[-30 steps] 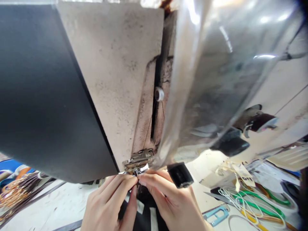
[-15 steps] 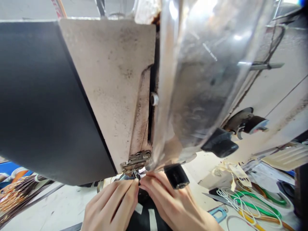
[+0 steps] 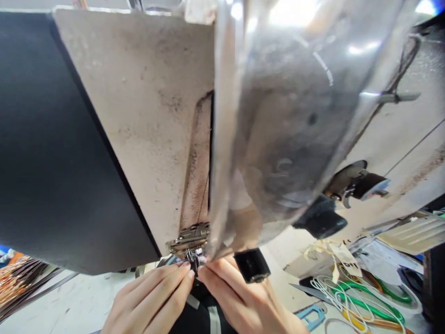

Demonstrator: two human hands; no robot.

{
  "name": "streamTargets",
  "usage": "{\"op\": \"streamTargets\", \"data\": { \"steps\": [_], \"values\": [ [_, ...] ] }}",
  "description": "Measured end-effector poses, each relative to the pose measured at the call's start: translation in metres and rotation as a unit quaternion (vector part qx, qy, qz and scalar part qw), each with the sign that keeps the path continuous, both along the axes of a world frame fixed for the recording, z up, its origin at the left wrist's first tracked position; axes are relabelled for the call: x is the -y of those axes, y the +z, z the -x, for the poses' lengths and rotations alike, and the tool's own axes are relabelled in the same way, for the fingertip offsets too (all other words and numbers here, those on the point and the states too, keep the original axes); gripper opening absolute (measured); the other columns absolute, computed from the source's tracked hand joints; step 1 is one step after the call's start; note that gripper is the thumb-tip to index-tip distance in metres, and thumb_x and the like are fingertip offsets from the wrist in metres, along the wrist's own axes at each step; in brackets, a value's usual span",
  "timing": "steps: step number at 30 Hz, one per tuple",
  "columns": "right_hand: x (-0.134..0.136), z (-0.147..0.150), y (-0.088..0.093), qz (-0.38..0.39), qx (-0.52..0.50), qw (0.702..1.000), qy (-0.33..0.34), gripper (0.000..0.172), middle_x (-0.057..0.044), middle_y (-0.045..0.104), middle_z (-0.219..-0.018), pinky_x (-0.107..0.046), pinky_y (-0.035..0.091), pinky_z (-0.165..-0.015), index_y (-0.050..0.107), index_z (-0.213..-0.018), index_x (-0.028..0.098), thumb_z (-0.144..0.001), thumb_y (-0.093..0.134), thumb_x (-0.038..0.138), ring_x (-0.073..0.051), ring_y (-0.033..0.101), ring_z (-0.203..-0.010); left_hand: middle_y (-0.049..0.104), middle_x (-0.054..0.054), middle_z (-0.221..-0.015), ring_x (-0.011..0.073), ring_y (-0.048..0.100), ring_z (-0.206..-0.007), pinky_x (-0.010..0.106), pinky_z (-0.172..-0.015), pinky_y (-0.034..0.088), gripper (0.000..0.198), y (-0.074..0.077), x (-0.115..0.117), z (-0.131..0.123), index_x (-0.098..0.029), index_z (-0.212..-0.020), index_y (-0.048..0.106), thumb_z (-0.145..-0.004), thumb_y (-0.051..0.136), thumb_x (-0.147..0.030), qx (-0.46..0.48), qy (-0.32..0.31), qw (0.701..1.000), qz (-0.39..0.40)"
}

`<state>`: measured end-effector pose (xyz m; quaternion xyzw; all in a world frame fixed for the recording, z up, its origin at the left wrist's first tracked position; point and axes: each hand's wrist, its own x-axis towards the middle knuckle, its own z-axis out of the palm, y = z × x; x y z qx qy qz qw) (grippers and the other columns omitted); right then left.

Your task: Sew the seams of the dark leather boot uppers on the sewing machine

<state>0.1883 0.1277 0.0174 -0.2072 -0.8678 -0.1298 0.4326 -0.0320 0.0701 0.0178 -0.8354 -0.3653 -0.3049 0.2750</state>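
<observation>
My left hand [image 3: 149, 299] and my right hand [image 3: 245, 297] meet right below the presser foot [image 3: 192, 260] of a sewing machine [image 3: 149, 116]. Their fingertips come close together on either side of it, bent and pressed inward. Between them lies a black fabric piece [image 3: 203, 320] with pale strips [image 3: 214, 319] on it, its upper end running under the foot. Both hands appear to pinch this fabric; the thumbs and the gripped edges are mostly hidden. Part of the right hand's fingers sits behind a clear plastic guard [image 3: 278, 139].
A large dark panel [image 3: 62, 153] covers the left. Brown cords [image 3: 21, 292] lie at lower left. To the right are green-handled scissors [image 3: 368, 299], tangled white cord [image 3: 333, 290], a blue plastic tool [image 3: 311, 317] and a paper tag [image 3: 344, 260]. A black block [image 3: 252, 265] hangs beside my right hand.
The view has shifted, so the machine and both hands sit a little further left and my hands slightly lower. My fingertips stay by the presser foot, with a slightly wider gap between them.
</observation>
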Motion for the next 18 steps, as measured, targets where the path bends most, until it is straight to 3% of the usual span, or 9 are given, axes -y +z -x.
{"op": "streamTargets", "data": {
  "steps": [4, 8, 11, 13, 14, 16, 18],
  "values": [
    [0.0, 0.005, -0.012, 0.078, -0.024, 0.997, 0.019, 0.03, -0.002, 0.072, -0.08, -0.025, 0.052, -0.066, 0.071, -0.091, 0.026, -0.101, 0.045, 0.014, -0.015, 0.069, -0.072, 0.078, 0.001, -0.114, 0.0112, 0.069, -0.112, 0.021, -0.115, 0.036, 0.031, -0.005, -0.008, 0.006, -0.015, -0.12, 0.067, -0.105, 0.04, -0.015, -0.012, -0.028, 1.0, 0.005],
    [-0.002, 0.001, -0.022, 0.122, -0.107, 0.987, 0.019, 0.021, -0.002, 0.07, -0.079, -0.027, 0.054, -0.066, 0.069, -0.092, 0.027, -0.099, 0.051, 0.019, -0.017, 0.067, -0.069, 0.075, 0.0, -0.121, 0.0126, 0.066, -0.117, 0.026, -0.115, 0.037, 0.034, -0.019, -0.014, 0.014, -0.018, -0.128, 0.064, -0.104, 0.04, -0.016, 0.026, -0.004, 0.999, 0.033],
    [-0.007, -0.013, -0.013, 0.168, -0.235, 0.954, -0.077, 0.007, -0.001, 0.062, -0.072, -0.028, 0.051, -0.059, 0.062, -0.087, 0.024, -0.094, 0.059, 0.022, -0.017, 0.06, -0.06, 0.074, -0.002, -0.124, 0.0125, 0.065, -0.119, 0.025, -0.115, 0.035, 0.033, -0.023, -0.015, 0.018, -0.02, -0.131, 0.063, -0.105, 0.042, -0.018, 0.004, -0.003, 0.999, 0.036],
    [-0.011, -0.022, -0.003, 0.255, -0.277, 0.918, -0.127, 0.02, 0.001, 0.054, -0.063, -0.026, 0.047, -0.05, 0.054, -0.075, 0.022, -0.091, 0.063, 0.029, -0.015, 0.053, -0.054, 0.075, -0.003, -0.123, 0.0135, 0.066, -0.117, 0.025, -0.115, 0.035, 0.033, -0.019, -0.015, 0.018, -0.02, -0.13, 0.063, -0.104, 0.042, -0.016, -0.017, -0.007, 1.0, 0.023],
    [-0.012, -0.025, 0.001, 0.324, -0.278, 0.897, -0.117, 0.026, 0.001, 0.054, -0.061, -0.025, 0.045, -0.047, 0.053, -0.072, 0.022, -0.092, 0.062, 0.035, -0.015, 0.052, -0.052, 0.075, -0.003, -0.121, 0.0143, 0.066, -0.117, 0.026, -0.114, 0.036, 0.034, -0.017, -0.015, 0.017, -0.019, -0.128, 0.064, -0.104, 0.042, -0.016, -0.02, -0.011, 1.0, 0.012],
    [-0.011, -0.028, 0.007, 0.443, -0.252, 0.86, -0.027, 0.031, -0.001, 0.062, -0.068, -0.024, 0.048, -0.049, 0.06, -0.079, 0.019, -0.097, 0.055, 0.044, -0.015, 0.058, -0.057, 0.076, 0.0, -0.118, 0.0157, 0.066, -0.116, 0.026, -0.114, 0.037, 0.035, -0.012, -0.016, 0.015, -0.016, -0.126, 0.066, -0.103, 0.039, -0.014, -0.019, -0.027, 0.999, -0.01],
    [-0.007, -0.027, 0.008, 0.461, -0.226, 0.857, 0.05, 0.031, -0.003, 0.068, -0.079, -0.025, 0.053, -0.06, 0.066, -0.093, 0.019, -0.102, 0.049, 0.043, -0.015, 0.063, -0.067, 0.076, 0.004, -0.118, 0.0159, 0.066, -0.119, 0.025, -0.114, 0.037, 0.037, -0.01, -0.016, 0.014, -0.013, -0.126, 0.066, -0.102, 0.037, -0.014, -0.013, -0.047, 0.999, -0.019]
  ]
}}
